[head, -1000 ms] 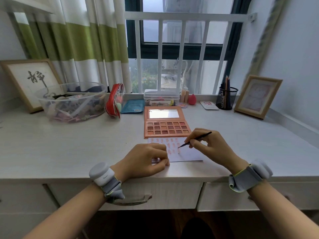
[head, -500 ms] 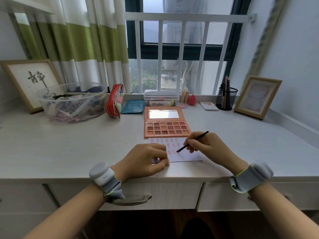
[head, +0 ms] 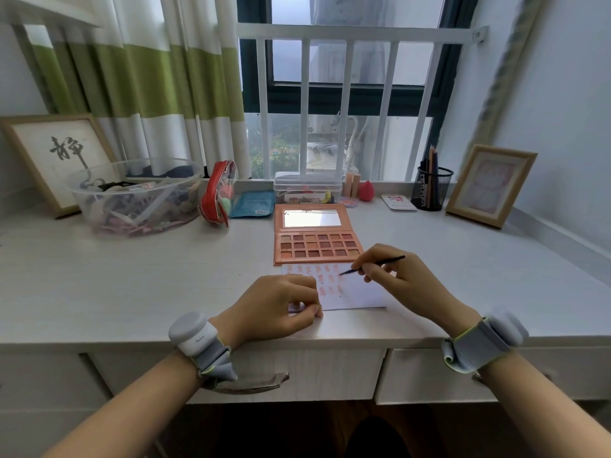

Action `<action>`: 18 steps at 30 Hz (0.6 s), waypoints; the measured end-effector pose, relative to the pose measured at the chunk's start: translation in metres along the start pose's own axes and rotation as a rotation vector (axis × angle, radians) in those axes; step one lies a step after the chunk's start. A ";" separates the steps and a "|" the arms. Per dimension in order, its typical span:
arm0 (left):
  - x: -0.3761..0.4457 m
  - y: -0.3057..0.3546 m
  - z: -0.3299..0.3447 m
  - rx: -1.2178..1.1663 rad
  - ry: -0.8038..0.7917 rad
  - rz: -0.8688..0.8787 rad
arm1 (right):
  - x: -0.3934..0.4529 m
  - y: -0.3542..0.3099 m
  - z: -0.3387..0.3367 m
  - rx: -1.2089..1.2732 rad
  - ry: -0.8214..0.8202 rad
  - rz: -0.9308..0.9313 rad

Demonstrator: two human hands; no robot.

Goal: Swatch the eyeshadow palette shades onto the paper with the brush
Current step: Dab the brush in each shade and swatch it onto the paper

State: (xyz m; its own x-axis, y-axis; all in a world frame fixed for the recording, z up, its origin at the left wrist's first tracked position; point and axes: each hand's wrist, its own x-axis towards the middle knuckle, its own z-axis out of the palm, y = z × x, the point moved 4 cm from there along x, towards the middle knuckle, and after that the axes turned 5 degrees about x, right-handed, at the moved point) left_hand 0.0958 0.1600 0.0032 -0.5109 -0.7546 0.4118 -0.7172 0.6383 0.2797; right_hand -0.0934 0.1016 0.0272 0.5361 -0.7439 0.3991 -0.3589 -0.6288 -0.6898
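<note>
Nearest me, my left hand (head: 277,305) lies curled, fingers together, pressing the near-left corner of the white sheet of paper (head: 357,294) flat on the pale wood-grain desk (head: 132,279); it has not shifted over the last second. It holds nothing but the sheet down.

Just beyond, my right hand (head: 401,276) is pinched shut on the thin black eyeshadow brush (head: 373,265), gripping it near the middle like a pen. What has changed is the tip: a second ago it sat lower on the sheet, among the lower rows of swatches, and now it has travelled up and away from me to the right end of the middle row of pinkish marks, close to the paper's far edge. I cannot tell whether the bristles touch the sheet or hover just above it.

I read that as one stroke finished and the brush heading back for pigment. Three rows of swatches are already down, so the job looks well along.

Past the paper, touching its far edge, sits the open peach-coloured eyeshadow palette (head: 317,247), mirror lid tipped back, its grid of brown and rust pans exposed. The next pan is a short reach from the brush tip.
</note>
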 end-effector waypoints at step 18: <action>-0.001 0.000 0.000 0.000 -0.009 -0.021 | -0.010 0.030 0.015 -0.780 -0.155 -0.175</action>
State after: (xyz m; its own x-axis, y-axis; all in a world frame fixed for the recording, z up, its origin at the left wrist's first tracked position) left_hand 0.0963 0.1605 0.0023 -0.4997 -0.7693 0.3981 -0.7281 0.6220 0.2880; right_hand -0.0982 0.0929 -0.0064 0.7125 -0.6167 0.3346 -0.6588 -0.7521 0.0169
